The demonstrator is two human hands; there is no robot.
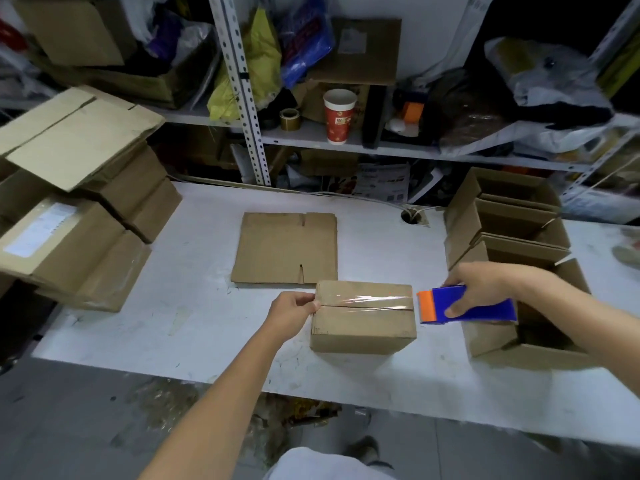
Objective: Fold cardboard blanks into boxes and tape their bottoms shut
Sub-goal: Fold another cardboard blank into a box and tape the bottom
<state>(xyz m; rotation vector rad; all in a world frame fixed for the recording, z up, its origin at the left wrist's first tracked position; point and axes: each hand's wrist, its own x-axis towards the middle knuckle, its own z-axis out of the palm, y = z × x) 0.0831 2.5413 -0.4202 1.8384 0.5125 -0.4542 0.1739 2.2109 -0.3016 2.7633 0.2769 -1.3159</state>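
A small folded cardboard box (362, 323) stands on the white table (207, 323), bottom up, with a strip of clear tape (367, 301) along its seam. My left hand (294, 310) presses its fingers against the box's left end where the tape starts. My right hand (481, 289) grips a blue tape dispenser with an orange front (464, 304), just off the box's right edge. A flat cardboard blank (285, 247) lies on the table behind the box.
Several open finished boxes (512, 230) stand in a row at the right, one (540, 344) under my right forearm. Stacked cartons and flat blanks (79, 188) fill the left side. Behind, a metal shelf holds a red paper cup (338, 116), a tape roll (289, 118) and bags.
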